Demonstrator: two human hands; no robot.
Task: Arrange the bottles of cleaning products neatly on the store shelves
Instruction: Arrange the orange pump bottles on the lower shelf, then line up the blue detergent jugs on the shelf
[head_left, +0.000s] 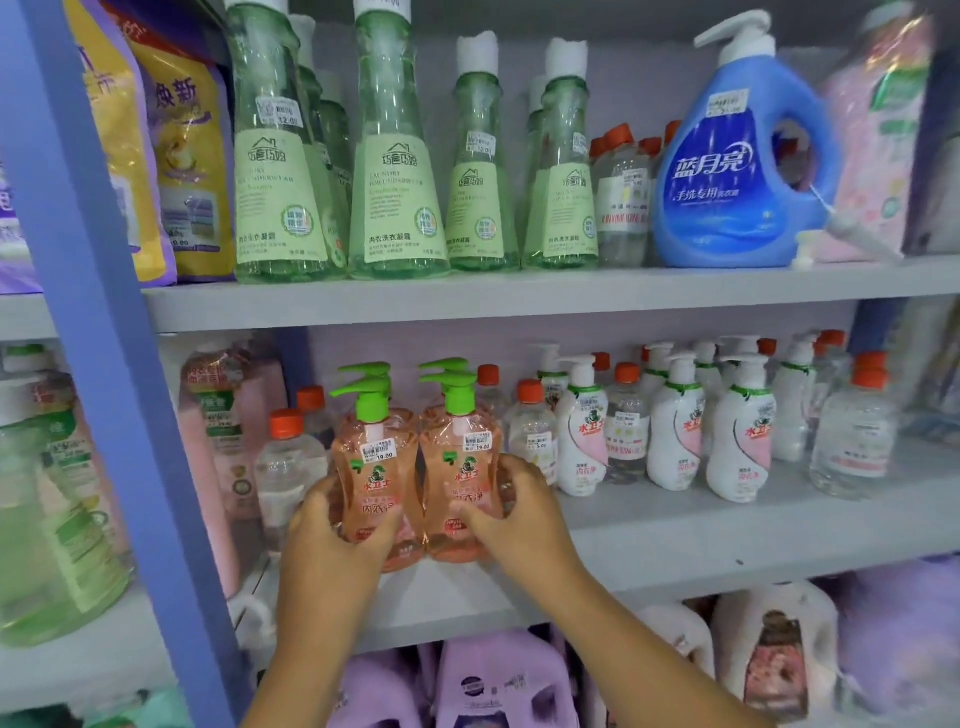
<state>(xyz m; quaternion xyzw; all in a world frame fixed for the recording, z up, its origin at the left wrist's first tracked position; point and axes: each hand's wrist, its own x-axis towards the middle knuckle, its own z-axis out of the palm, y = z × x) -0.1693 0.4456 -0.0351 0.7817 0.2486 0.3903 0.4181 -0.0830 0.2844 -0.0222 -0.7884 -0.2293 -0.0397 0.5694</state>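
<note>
Shelf: pink bottles upright (spouts leftward)

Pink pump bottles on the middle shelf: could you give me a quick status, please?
Left hand grips left pink bottle; right hand grips right pink bottle. Both upright, touching, near the shelf edge. Orange-capped bottles close behind.

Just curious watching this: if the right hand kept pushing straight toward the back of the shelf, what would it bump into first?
The right hand already grips a pink pump bottle. Straight behind stands another green-pumped bottle, probably met first, though depth is unclear.
</note>
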